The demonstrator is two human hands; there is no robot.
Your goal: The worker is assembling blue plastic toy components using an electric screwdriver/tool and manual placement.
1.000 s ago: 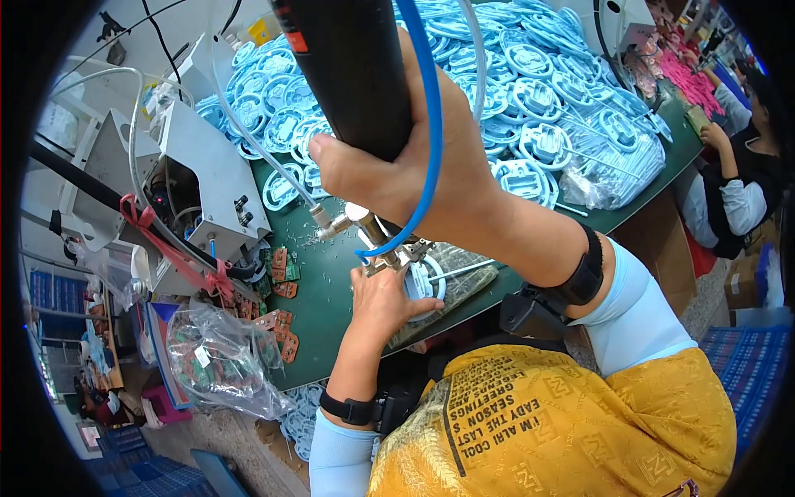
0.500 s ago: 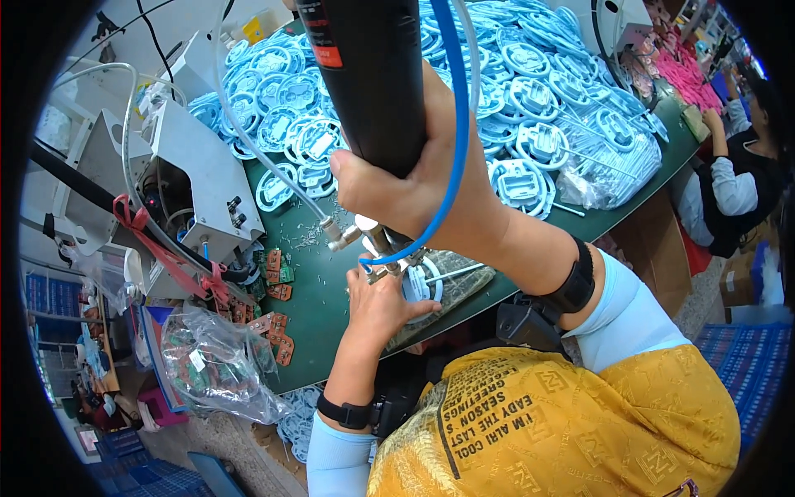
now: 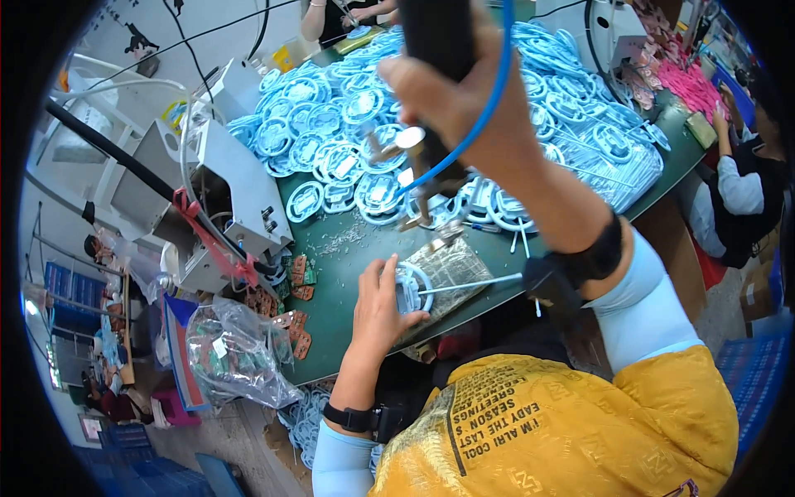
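My right hand (image 3: pixel 476 108) grips the upright black body of a pneumatic screwdriver (image 3: pixel 436 37); a blue air hose (image 3: pixel 497 91) curves down beside it. Its metal lower end, smeared by motion, hangs over the table beyond a flat pad (image 3: pixel 460 269) in a clear wrapper. My left hand (image 3: pixel 377 311) holds a light blue round plastic housing (image 3: pixel 407 291) at the pad's left end, fingers along its left edge and thumb at its near side. From the housing a thin pale stick (image 3: pixel 476 284) points right. The tool and the housing are apart.
A big heap of similar light blue housings (image 3: pixel 319 124) covers the far table (image 3: pixel 331 273). Small screws (image 3: pixel 344 240) lie scattered nearby. To the left are a grey machine (image 3: pixel 236 182), small circuit boards (image 3: pixel 300 327) and a plastic bag (image 3: pixel 236 348). Other people work at right and far side.
My right hand has raised the screwdriver up and away from the housing, where its lower end was before. My left hand stays at the housing, which shows more fully now. The view has shifted slightly.
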